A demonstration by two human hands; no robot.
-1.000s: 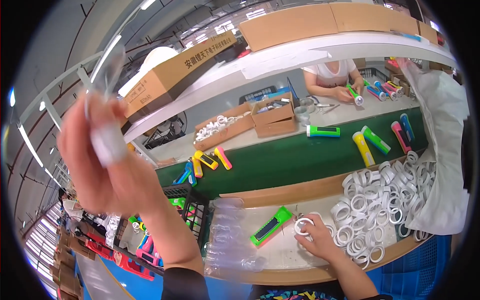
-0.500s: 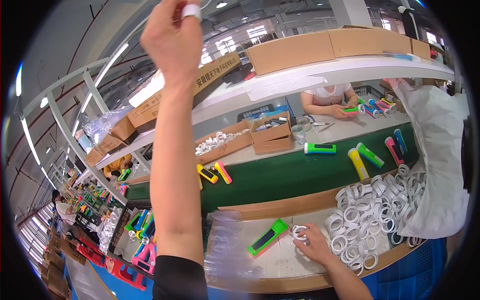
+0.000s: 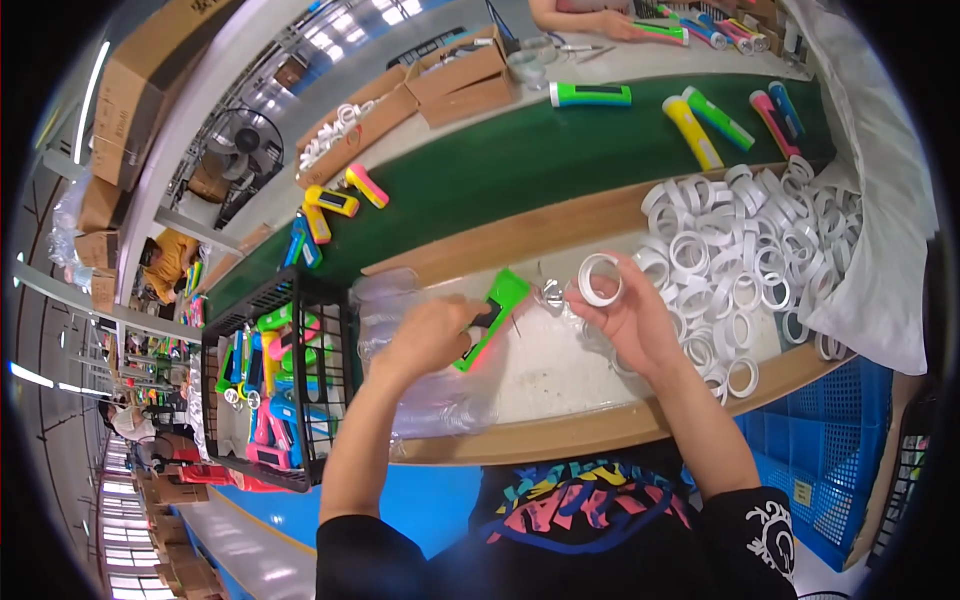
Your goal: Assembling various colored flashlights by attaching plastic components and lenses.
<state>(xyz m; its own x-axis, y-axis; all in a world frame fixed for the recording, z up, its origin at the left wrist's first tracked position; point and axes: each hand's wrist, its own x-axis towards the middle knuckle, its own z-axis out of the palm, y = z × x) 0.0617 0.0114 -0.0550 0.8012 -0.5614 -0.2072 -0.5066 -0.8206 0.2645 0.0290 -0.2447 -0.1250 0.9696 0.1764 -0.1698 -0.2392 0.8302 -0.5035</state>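
Lowered left hand grips green torch pointing up-right

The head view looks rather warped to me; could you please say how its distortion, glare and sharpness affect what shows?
In the head view, fisheye bending curves the green belt and wooden bench edge; black corners frame the circle. Ceiling strip lights glare at upper left. The left hand on the green torch and the right hand holding a white ring look sharp.
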